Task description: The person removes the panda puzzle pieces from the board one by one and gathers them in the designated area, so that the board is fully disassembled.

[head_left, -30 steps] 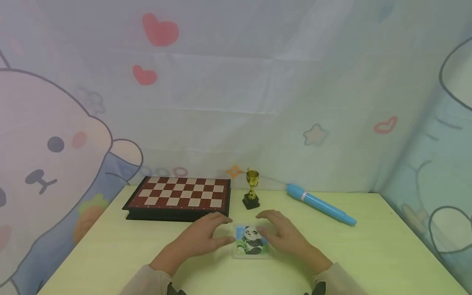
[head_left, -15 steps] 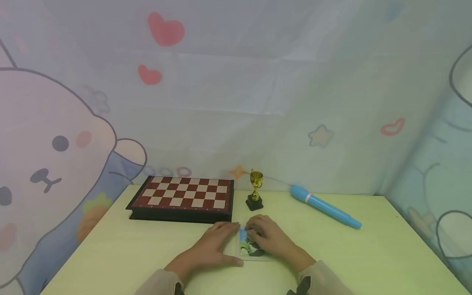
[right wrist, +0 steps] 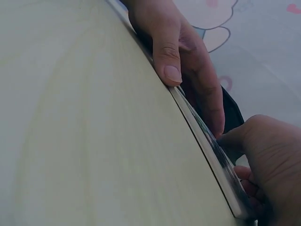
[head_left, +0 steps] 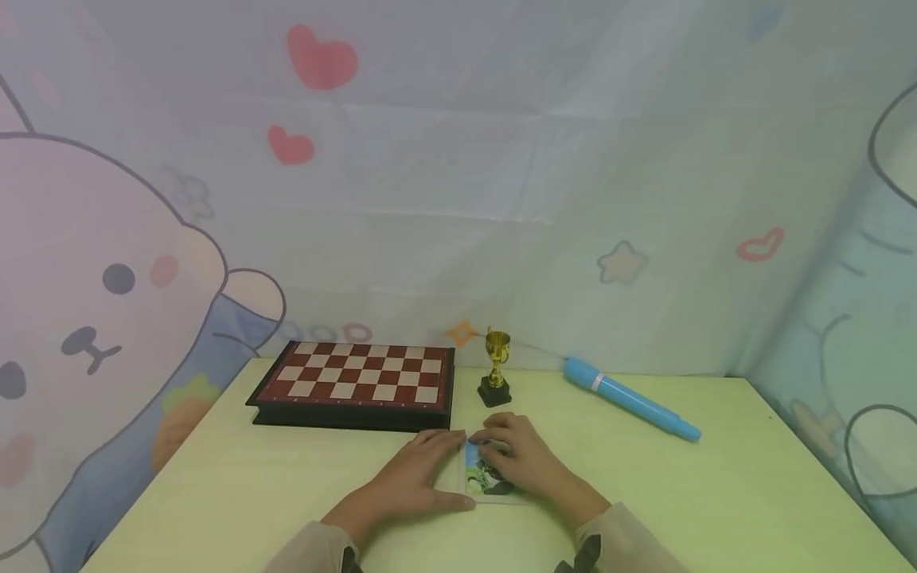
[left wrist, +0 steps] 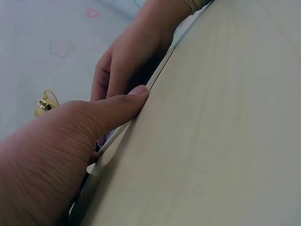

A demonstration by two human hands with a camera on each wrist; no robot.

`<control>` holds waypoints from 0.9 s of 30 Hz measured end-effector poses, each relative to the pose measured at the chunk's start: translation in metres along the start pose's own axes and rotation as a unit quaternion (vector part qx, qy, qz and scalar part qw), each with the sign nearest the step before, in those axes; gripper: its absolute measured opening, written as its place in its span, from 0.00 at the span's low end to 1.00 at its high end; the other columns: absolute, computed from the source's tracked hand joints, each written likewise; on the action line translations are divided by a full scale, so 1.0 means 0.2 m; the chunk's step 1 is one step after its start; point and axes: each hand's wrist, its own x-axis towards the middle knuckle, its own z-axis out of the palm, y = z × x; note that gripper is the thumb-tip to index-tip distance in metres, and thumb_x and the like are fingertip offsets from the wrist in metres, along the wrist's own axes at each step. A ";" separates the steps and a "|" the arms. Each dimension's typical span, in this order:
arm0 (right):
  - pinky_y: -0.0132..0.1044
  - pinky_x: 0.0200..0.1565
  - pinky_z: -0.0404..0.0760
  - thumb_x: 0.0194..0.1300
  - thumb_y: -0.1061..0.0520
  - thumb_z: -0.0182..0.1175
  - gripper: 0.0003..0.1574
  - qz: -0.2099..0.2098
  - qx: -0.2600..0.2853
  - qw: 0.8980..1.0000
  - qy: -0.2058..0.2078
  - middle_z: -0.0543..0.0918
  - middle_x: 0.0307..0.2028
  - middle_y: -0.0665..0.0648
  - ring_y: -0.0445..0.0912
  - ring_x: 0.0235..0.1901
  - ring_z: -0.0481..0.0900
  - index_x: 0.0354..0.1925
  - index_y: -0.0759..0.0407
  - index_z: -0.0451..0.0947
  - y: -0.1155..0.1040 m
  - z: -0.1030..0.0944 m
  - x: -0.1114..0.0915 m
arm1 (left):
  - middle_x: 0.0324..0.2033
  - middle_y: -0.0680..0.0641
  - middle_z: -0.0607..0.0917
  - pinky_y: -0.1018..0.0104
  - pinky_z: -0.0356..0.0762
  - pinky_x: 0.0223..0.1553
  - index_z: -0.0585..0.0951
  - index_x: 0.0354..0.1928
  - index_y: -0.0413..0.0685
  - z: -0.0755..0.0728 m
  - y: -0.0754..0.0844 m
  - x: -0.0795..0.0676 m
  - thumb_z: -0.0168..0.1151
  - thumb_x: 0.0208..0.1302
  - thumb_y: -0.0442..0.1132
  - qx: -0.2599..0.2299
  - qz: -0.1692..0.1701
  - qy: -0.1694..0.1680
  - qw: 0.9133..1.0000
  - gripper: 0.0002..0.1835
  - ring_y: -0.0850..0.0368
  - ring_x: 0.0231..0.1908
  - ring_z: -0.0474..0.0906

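A flat square panda picture in a pale frame lies on the table between my hands, its right part covered. My left hand grips its left side, fingers at the far corner and thumb along the near edge. Reaching over from the right, my right hand has bent fingers at the far edge and its thumb over the picture's face. In the right wrist view, the thin frame edge shows low against the table, and the right thumb nearly meets the left fingertips.
A red-and-white chessboard box with black sides stands behind my left hand. Behind the picture is a small gold trophy cup on a black base. A big blue pen lies at the back right, before a cartoon-printed cloth.
Both hands have come in from hovering around the picture onto it. The left thumb has dropped to the near edge, and the right hand has moved left over the panda. Little differs over the last half second.
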 end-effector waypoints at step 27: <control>0.35 0.48 0.84 0.70 0.55 0.64 0.14 0.024 0.126 0.991 0.027 0.85 0.46 0.46 0.44 0.47 0.85 0.54 0.49 0.81 -0.06 0.00 -0.01 | 0.71 0.60 0.67 0.42 0.61 0.70 0.64 0.74 0.66 0.00 0.00 0.00 0.61 0.53 0.77 0.003 0.021 0.007 1.000 0.49 0.54 0.72 0.58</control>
